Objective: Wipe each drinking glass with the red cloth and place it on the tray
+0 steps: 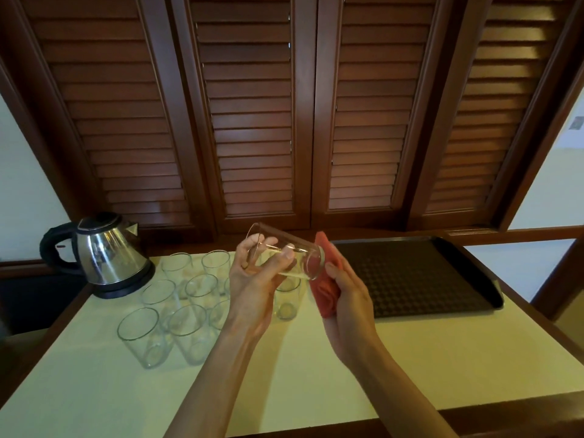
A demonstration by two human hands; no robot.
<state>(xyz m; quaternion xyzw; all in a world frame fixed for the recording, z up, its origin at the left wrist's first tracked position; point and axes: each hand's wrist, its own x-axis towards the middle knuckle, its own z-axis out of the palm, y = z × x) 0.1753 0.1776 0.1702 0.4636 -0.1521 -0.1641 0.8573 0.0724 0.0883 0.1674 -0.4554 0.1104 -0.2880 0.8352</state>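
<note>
My left hand (256, 279) holds a clear drinking glass (297, 254) on its side above the table, its rim to the upper left and its base to the right. My right hand (347, 295) grips the bunched red cloth (325, 292), which presses against the glass's base. Several more clear glasses (186, 295) stand upright in a cluster on the table to the left, partly hidden behind my left hand. The dark tray (410, 273) with a dotted surface lies to the right with nothing on it.
A steel electric kettle (104, 254) with a black handle stands at the table's back left. The pale table top (284, 374) has dark wooden edges. Brown louvred shutters (252, 121) rise close behind the table.
</note>
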